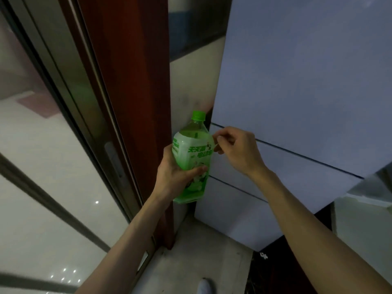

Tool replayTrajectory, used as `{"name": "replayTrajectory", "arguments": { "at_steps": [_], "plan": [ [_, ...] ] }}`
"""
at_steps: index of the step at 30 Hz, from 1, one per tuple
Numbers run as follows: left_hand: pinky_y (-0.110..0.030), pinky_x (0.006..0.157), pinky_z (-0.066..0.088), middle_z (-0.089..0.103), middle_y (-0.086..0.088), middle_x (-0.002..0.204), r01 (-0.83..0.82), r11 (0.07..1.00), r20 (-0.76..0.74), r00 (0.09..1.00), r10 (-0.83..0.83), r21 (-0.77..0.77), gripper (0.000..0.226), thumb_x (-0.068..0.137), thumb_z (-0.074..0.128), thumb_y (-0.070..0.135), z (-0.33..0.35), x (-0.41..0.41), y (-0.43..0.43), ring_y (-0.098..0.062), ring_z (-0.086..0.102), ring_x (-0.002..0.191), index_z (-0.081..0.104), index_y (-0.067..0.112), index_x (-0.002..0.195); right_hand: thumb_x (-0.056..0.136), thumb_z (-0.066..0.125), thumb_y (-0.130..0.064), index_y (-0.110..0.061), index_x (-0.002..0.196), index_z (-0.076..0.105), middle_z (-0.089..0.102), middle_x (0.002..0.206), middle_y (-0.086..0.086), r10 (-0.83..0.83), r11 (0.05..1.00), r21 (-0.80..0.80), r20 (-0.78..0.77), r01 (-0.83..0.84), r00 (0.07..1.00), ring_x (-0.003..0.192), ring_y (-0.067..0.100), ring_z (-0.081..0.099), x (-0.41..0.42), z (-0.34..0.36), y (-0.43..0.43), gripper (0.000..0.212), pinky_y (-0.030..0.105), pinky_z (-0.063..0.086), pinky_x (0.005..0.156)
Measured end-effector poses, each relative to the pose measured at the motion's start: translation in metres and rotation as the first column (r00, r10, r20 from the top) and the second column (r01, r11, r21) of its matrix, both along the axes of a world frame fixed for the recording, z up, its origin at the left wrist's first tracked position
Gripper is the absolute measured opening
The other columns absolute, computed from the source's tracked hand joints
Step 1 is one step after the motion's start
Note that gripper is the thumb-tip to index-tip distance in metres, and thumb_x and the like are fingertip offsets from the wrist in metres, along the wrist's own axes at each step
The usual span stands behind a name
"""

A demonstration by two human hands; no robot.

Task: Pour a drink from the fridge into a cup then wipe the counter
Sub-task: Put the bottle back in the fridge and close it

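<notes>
Overhead, the head view showed the left hand (176,175) clasping the green bottle (192,153), cap on and uppermost, just left of the fridge (297,81). The right hand (235,149) had its fingers curled at the fridge's door edge, beside the bottle. Whether it gripped that edge could not be told.

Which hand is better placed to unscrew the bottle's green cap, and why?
Right, probably. The left hand has its grip round the middle of the bottle, holding it upright, so it is taken. The right hand is off the bottle, close beside its shoulder and just below the cap.
</notes>
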State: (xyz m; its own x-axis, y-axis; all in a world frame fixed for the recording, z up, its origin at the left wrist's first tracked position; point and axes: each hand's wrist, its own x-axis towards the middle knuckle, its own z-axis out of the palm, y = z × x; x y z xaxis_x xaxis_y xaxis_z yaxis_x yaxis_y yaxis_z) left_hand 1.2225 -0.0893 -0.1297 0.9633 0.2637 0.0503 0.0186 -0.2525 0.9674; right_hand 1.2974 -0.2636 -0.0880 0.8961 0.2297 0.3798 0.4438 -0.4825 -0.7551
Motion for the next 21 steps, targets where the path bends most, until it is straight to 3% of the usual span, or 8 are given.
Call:
{"name": "replayTrajectory", "arguments": {
  "at_steps": [3,7,9,12,15,17,19,21],
  "plan": [
    [-0.044,0.089,0.055,0.062,0.006,0.115,-0.043,0.999,-0.004,0.999,0.043,0.013,0.087,0.058,0.091,0.033,0.006,0.019,-0.009,-0.013,0.062,0.105,0.039,0.026,0.128,0.091,0.056,-0.013,-0.006,0.092,0.071,0.073,0.087,0.008,0.029,0.979,-0.203,0.052,-0.018,0.998,0.077,0.022,0.068,0.056,0.013,-0.002,0.017,0.043,0.057,0.074],
    [-0.043,0.089,0.055,0.061,0.007,0.116,-0.111,0.994,-0.019,0.994,0.11,-0.019,0.087,0.057,0.091,0.037,0.013,0.037,-0.018,-0.012,0.062,0.105,0.037,0.032,0.125,0.092,0.049,-0.012,0.003,0.098,0.066,0.062,0.098,0.011,0.083,0.833,-0.553,0.169,0.025,0.982,0.088,0.027,0.057,0.129,0.036,0.006,0.024,0.037,0.047,0.078],
    [-0.043,0.089,0.055,0.061,0.007,0.116,-0.136,0.99,-0.027,0.99,0.135,-0.027,0.088,0.057,0.091,0.038,0.014,0.041,-0.023,-0.012,0.062,0.105,0.036,0.032,0.126,0.087,0.052,-0.007,0.002,0.099,0.068,0.062,0.103,0.016,0.175,0.703,-0.708,0.267,0.069,0.948,0.096,0.031,0.055,0.159,0.042,0.016,0.022,0.038,0.042,0.085],
    [-0.042,0.088,0.056,0.062,0.008,0.116,-0.173,0.984,-0.034,0.985,0.171,-0.036,0.09,0.057,0.091,0.038,0.012,0.043,-0.03,-0.011,0.063,0.104,0.037,0.03,0.128,0.077,0.063,-0.006,0.001,0.085,0.07,0.065,0.094,0.021,0.357,0.534,-0.824,0.422,0.189,0.833,0.096,0.033,0.057,0.19,0.046,0.033,0.012,0.041,0.035,0.103],
    [-0.041,0.086,0.057,0.063,0.008,0.115,-0.203,0.978,-0.051,0.978,0.201,-0.047,0.096,0.053,0.091,0.042,0.011,0.042,-0.032,-0.011,0.065,0.103,0.038,0.028,0.131,0.094,0.043,-0.027,-0.011,0.11,0.067,0.062,0.118,0.014,0.332,0.165,-0.952,0.299,0.257,0.894,0.121,0.031,0.046,0.195,0.052,0.04,0.033,0.045,0.005,0.121],
    [-0.038,0.085,0.057,0.063,0.008,0.115,-0.215,0.976,-0.061,0.975,0.212,-0.041,0.096,0.053,0.091,0.04,0.012,0.042,-0.033,-0.01,0.065,0.102,0.037,0.027,0.131,0.098,0.033,-0.039,-0.016,0.122,0.061,0.058,0.128,0.01,0.296,-0.028,-0.951,0.285,0.307,0.912,0.129,0.028,0.04,0.194,0.054,0.042,0.043,0.045,-0.002,0.121],
    [-0.033,0.083,0.057,0.063,0.007,0.114,-0.223,0.974,-0.061,0.973,0.221,-0.03,0.093,0.056,0.091,0.035,0.014,0.042,-0.034,-0.009,0.064,0.101,0.037,0.026,0.131,0.099,0.03,-0.04,-0.015,0.129,0.055,0.054,0.134,0.01,0.267,-0.096,-0.953,0.254,0.288,0.93,0.136,0.029,0.033,0.195,0.047,0.044,0.046,0.046,-0.004,0.121],
    [-0.026,0.079,0.055,0.064,0.008,0.112,-0.225,0.974,-0.059,0.973,0.223,-0.02,0.09,0.058,0.091,0.031,0.017,0.041,-0.036,-0.007,0.064,0.099,0.038,0.026,0.13,0.1,0.029,-0.037,-0.009,0.139,0.043,0.045,0.143,0.013,0.195,-0.062,-0.97,0.22,0.235,0.956,0.143,0.03,0.022,0.194,0.037,0.047,0.05,0.043,-0.004,0.122]
  ]
}}
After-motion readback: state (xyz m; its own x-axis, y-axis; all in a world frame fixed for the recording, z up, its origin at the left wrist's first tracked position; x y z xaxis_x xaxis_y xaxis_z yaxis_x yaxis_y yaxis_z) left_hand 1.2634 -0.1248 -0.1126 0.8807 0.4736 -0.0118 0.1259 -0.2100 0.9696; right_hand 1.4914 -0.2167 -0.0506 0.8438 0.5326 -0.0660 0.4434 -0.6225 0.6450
